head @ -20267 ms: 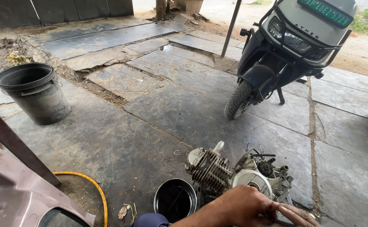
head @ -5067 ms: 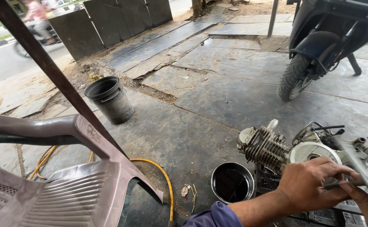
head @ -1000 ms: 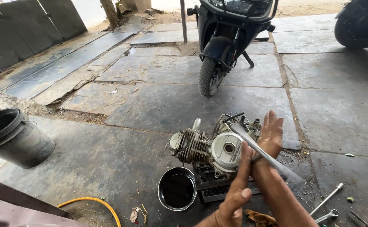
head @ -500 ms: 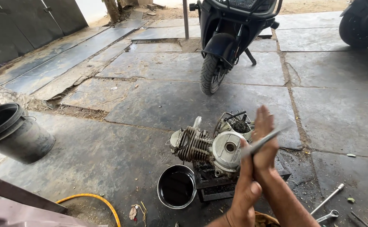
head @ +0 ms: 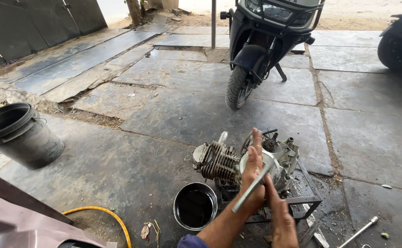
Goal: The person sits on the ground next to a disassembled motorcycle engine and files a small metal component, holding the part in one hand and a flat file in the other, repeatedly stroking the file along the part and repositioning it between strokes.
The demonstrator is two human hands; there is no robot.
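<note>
Two hands on a metal rod, over the engine

Two hands meet above the engine block [head: 247, 163], which sits on a dark metal stand [head: 309, 202] on the stone floor [head: 164, 119]. Left hand [head: 252, 177] is raised, fingers stretched up and flat, palm against a long grey metal rod [head: 251, 188] that runs on a slant across it. Right hand [head: 281, 216] presses in from the other side, fingers also flat rather than curled; rod looks pinched between the two palms, not fisted. Rod's upper end lies near the round silver cover [head: 270, 160] on the engine's side; touching or not, cannot tell.

Step in hand, as I judge it: handling the rod between the palms close to the engine, not yet set into any part of it. Next move would call for a firmer grip with one hand and lining the rod's end up with the cover.

Around: black oil pan [head: 195, 205] just left of the stand, grey bucket [head: 19, 133] well apart at left, yellow hose [head: 104, 216], scooter [head: 265, 41] parked behind, loose tool [head: 359, 232] on the floor at right.
</note>
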